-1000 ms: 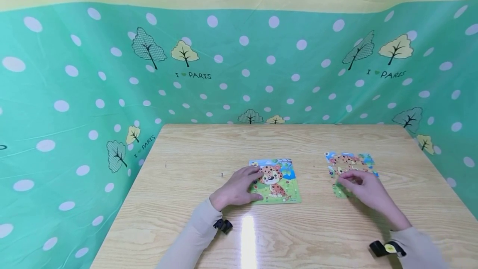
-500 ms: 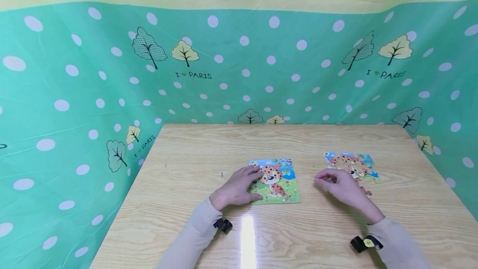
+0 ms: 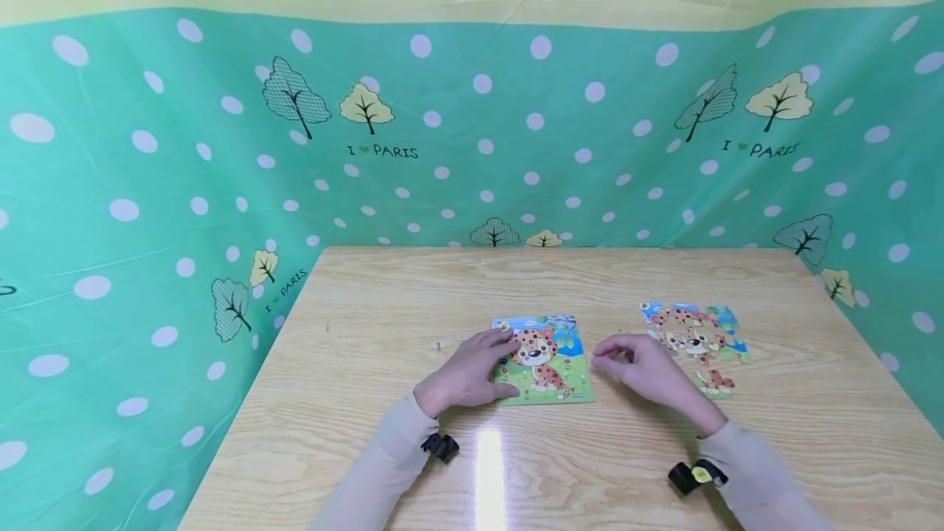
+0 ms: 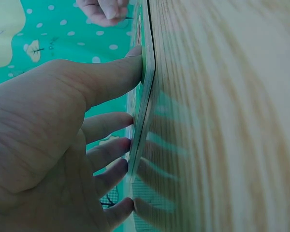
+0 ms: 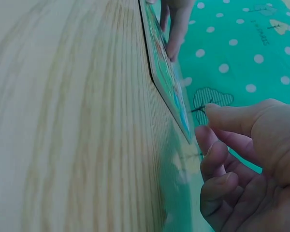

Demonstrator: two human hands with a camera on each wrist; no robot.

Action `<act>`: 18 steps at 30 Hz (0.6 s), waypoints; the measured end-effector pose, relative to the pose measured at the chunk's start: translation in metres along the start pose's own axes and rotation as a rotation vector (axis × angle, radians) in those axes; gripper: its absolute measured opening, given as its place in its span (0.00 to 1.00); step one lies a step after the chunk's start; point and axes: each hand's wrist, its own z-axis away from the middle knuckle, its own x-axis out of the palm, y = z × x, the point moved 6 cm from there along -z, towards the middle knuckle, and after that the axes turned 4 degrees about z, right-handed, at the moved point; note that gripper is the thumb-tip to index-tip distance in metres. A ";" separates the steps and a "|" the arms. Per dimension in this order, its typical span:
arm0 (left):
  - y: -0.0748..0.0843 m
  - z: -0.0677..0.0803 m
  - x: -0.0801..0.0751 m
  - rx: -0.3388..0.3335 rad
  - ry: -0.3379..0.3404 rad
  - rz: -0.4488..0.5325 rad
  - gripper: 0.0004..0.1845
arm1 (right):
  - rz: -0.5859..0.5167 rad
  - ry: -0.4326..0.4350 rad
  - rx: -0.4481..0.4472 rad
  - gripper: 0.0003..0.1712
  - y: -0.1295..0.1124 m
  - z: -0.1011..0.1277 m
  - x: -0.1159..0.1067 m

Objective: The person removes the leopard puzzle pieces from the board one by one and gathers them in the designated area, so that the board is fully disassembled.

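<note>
A square puzzle board (image 3: pixel 549 383) with a spotted leopard cub on grass lies flat in the head view's middle. My left hand (image 3: pixel 472 369) rests on its left side, fingers spread over the picture and thumb low on the board. The left wrist view shows thumb and fingertips against the board's thin edge. My right hand (image 3: pixel 640 365) hovers just off the board's right edge, thumb and forefinger pinching a small thin puzzle piece, mostly hidden by the fingers. Further right, partly joined puzzle pieces (image 3: pixel 682 319) form the same cub, with gaps at lower left and right.
The wooden table (image 3: pixel 369 301) runs back to a green dotted cloth (image 3: pixel 472 129) hanging behind and at both sides. A small dark mark (image 3: pixel 438 345) shows on the tabletop left of the board. Each wrist wears a black strapped camera (image 3: pixel 441 447).
My right hand has moved left from the joined pieces to beside the board, and the green lower-left part of that group has gone from its place. The left hand stays still.
</note>
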 end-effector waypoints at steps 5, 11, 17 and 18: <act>0.000 0.000 0.000 0.007 0.003 0.007 0.41 | -0.051 -0.058 -0.045 0.12 -0.009 -0.004 0.010; -0.001 0.000 0.001 0.007 0.002 0.002 0.42 | -0.083 -0.144 -0.089 0.21 -0.019 -0.008 0.021; -0.001 -0.001 0.000 0.007 0.004 0.002 0.42 | -0.056 -0.221 -0.090 0.30 -0.021 -0.011 0.033; -0.001 -0.001 0.000 0.007 0.003 0.002 0.42 | -0.048 -0.229 -0.091 0.30 -0.021 -0.012 0.035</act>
